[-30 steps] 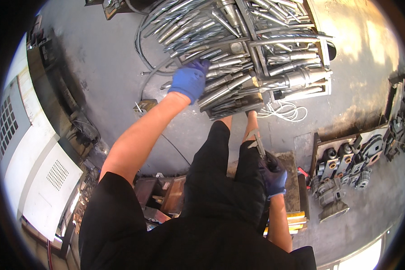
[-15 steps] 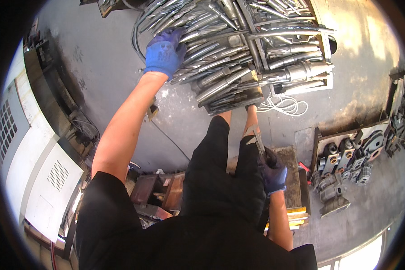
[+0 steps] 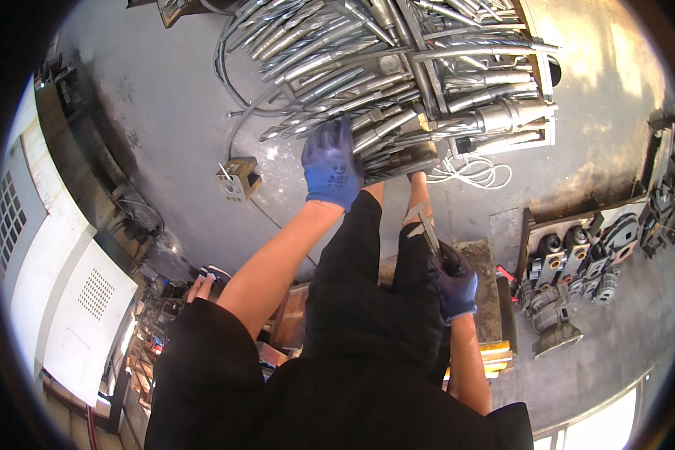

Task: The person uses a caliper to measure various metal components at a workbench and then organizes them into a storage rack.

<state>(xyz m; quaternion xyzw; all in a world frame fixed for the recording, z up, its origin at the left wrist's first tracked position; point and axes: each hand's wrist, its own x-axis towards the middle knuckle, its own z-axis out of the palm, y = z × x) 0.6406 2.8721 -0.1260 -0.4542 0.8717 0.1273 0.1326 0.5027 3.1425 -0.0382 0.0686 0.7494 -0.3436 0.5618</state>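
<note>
My left hand (image 3: 331, 163), in a blue and dark purple coated glove, reaches to the near left corner of a heap of drill bits (image 3: 322, 64). Its fingers lie over the ends of the nearest steel tools, one finger stretched apart from the others; the fingertips are partly hidden. Long twist drills and thick shanks lie side by side in a divided metal tray (image 3: 551, 124). My right hand (image 3: 454, 283), gloved alike, stays low beside my thigh. It is closed around a caliper (image 3: 427, 231), whose jaws point up and away from me.
A white cord (image 3: 481, 174) lies coiled by the tray. Left of it are a small metal block (image 3: 238, 178) and a dark cable (image 3: 221, 64). Grey machine parts (image 3: 559, 315) stand at the right. A white panelled cabinet (image 3: 82, 307) is on the left.
My left hand has moved right and toward me, from the tray's left side to its near corner. The small metal block has come into fuller view. My right hand keeps the caliper in place.
</note>
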